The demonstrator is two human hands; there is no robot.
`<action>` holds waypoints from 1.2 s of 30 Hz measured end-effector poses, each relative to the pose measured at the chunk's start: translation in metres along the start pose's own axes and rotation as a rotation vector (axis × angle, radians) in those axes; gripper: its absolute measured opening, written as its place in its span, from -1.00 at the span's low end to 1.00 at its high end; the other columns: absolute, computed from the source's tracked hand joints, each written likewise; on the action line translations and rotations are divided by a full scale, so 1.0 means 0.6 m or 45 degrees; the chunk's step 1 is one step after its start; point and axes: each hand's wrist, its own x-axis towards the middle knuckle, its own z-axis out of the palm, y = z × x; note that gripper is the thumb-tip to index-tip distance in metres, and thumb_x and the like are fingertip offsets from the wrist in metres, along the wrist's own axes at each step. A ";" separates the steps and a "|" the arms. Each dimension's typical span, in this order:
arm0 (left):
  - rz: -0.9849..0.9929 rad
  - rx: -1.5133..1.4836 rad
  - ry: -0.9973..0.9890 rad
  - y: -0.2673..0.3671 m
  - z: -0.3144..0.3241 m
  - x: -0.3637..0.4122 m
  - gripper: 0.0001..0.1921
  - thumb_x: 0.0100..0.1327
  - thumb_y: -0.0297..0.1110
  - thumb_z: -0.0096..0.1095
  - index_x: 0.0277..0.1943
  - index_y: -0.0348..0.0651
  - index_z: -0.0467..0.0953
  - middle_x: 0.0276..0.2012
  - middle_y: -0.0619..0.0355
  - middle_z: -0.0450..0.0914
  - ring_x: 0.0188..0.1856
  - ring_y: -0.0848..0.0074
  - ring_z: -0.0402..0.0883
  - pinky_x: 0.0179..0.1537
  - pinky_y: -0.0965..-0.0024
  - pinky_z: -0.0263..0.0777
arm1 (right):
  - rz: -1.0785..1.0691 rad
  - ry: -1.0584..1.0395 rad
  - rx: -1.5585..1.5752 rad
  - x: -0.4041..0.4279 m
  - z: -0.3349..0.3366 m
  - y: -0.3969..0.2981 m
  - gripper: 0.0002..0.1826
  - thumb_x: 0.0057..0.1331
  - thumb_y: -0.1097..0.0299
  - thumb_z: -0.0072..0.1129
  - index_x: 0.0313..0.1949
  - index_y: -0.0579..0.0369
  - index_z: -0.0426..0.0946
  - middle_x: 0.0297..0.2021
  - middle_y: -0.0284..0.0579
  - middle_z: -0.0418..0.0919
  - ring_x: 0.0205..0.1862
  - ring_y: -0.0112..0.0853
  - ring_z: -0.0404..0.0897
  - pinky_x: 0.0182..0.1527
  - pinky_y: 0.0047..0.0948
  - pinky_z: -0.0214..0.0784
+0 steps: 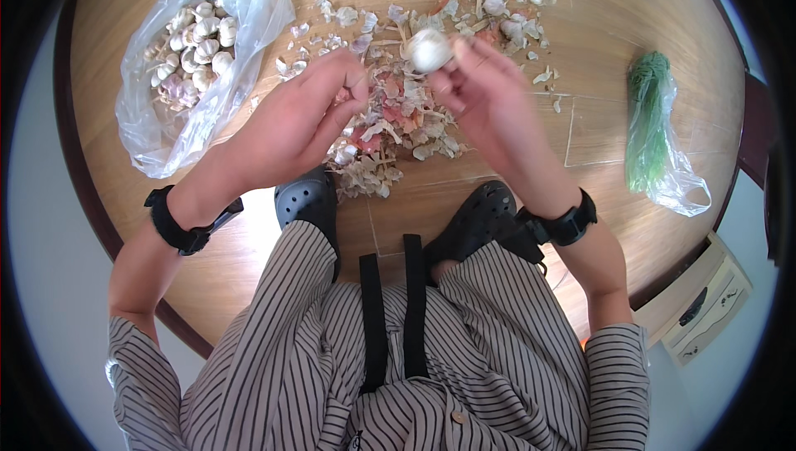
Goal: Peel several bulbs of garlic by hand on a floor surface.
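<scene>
Between the fingertips of my right hand (pixel 482 81) is a whitish garlic bulb (pixel 429 51), held above a heap of papery skins. My left hand (pixel 311 112) is to the left of the bulb, apart from it, its fingers curled and the thumb near the forefinger; whether a bit of skin is pinched there cannot be told. Below both hands, dry garlic skins (pixel 416 118), some reddish, lie in a loose heap on the wood-patterned floor. Garlic bulbs (pixel 205 51) fill a clear plastic bag (pixel 140 121) at the left.
More garlic bulbs (pixel 494 4) lie among skins at the top. A bundle of long green leaves (pixel 647 121) in a clear bag is at the right. My dark clogs (pixel 476 218) stand just below the heap. A pale drawer unit (pixel 706 302) is at the lower right.
</scene>
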 end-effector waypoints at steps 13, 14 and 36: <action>-0.223 -0.539 0.111 0.009 -0.014 0.005 -0.66 0.18 -0.58 0.22 0.02 -0.18 0.39 -0.03 0.21 0.45 -0.08 0.61 0.48 -0.17 0.56 0.33 | 0.089 -0.194 -0.140 -0.005 0.007 0.014 -0.79 0.33 0.26 0.09 -0.33 0.16 0.43 -0.50 -0.33 0.48 -0.53 -0.62 0.45 -0.50 -0.69 0.20; -0.222 -0.541 0.109 0.013 -0.012 0.008 -0.66 0.18 -0.58 0.22 0.02 -0.18 0.39 -0.03 0.21 0.45 -0.08 0.61 0.48 -0.17 0.56 0.33 | 0.088 -0.203 -0.139 -0.005 0.009 0.016 -0.80 0.33 0.27 0.10 -0.33 0.15 0.42 -0.51 -0.32 0.49 -0.55 -0.62 0.46 -0.50 -0.69 0.21; -0.358 -0.883 -0.053 0.028 -0.009 0.026 -0.61 0.35 -0.44 0.03 0.21 -0.31 0.28 -0.15 0.16 0.51 -0.18 0.59 0.50 -0.12 0.51 0.41 | -0.128 -0.138 -0.450 -0.015 0.022 -0.013 -0.78 0.41 0.28 -0.08 -0.32 0.18 0.40 -0.58 -0.31 0.49 -0.61 -0.64 0.43 -0.54 -0.71 0.20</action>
